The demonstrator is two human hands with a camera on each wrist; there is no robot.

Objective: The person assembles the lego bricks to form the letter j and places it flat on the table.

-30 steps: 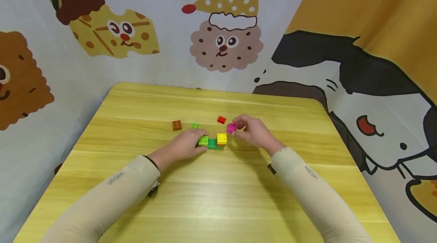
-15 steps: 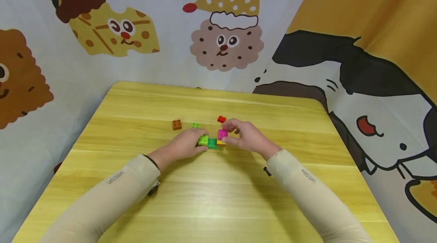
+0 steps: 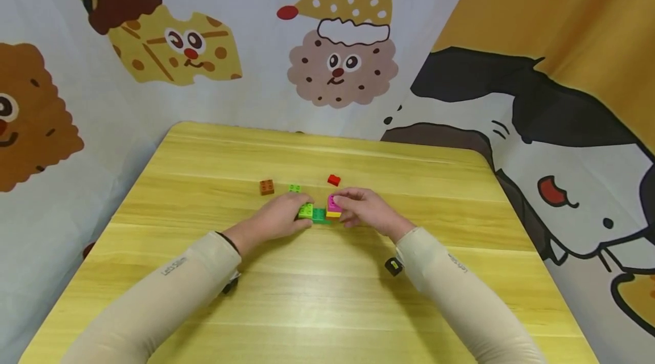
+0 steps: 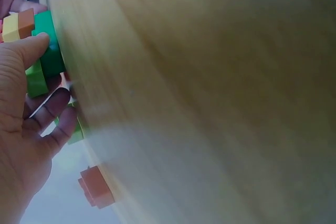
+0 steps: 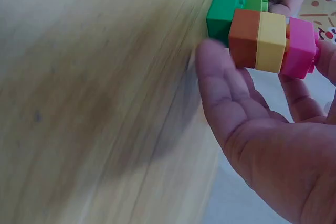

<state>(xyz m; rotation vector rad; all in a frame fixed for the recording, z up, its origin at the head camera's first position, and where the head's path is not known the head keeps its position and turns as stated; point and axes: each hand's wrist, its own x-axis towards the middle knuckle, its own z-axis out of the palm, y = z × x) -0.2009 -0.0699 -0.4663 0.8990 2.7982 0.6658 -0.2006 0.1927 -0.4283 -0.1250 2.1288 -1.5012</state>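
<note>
My left hand grips a build of toy bricks on the table, its thumb against the dark green brick beside a light green brick. At the build's right end, a brown brick carries a yellow one, topped by a pink brick. A narrow gap with yellow studs shows between pink and yellow. The right hand has its thumb on top of the pink brick. Its other fingers curl behind and below the stack.
Behind the hands lie a loose brown brick, a second light green brick partly hidden by the left hand, and a red brick. A printed cloth hangs along the far edge of the wooden table.
The pink brick has come left and down onto the yellow brick with the right hand, whose thumb has shifted onto its top. The left hand keeps its place on the build.
</note>
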